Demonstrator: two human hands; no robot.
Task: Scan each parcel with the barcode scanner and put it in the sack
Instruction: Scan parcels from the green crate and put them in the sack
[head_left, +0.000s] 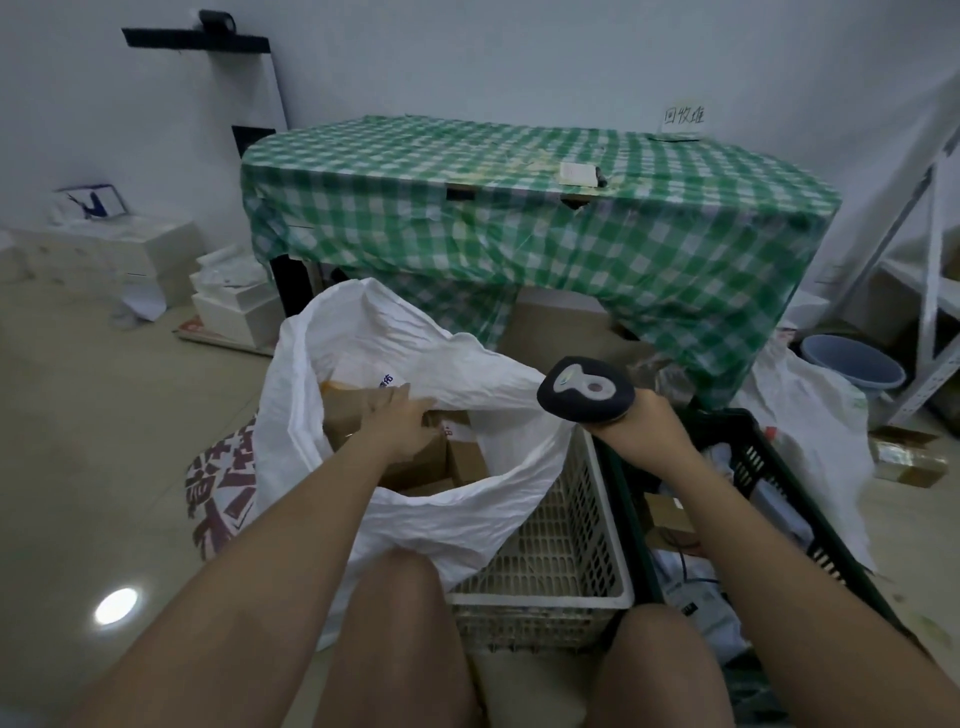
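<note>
Item: white sack (415, 519), mouth open. I logged several cardboard parcels (457, 457) already inside, under my left hand (400, 421), which lay flat on them with fingers straight, grasping nothing. My right hand (641, 431) clenched the barcode scanner (584, 389) just beyond the sack's rim. Outstanding, by my reckoning: parcels in the dark crate (769, 467) below that hand.

Sack (415, 519) mouth held wide; upper part free, lower part filled by boxes (462, 462), left hand (400, 421) resting on them. White basket (561, 545) just beside sack's right edge, interior open from above. Dark crate (753, 457) crowded with parcels (670, 519), right hand (644, 431) with scanner (584, 389) above its near-left corner. Table (519, 208) closes off far side.
</note>
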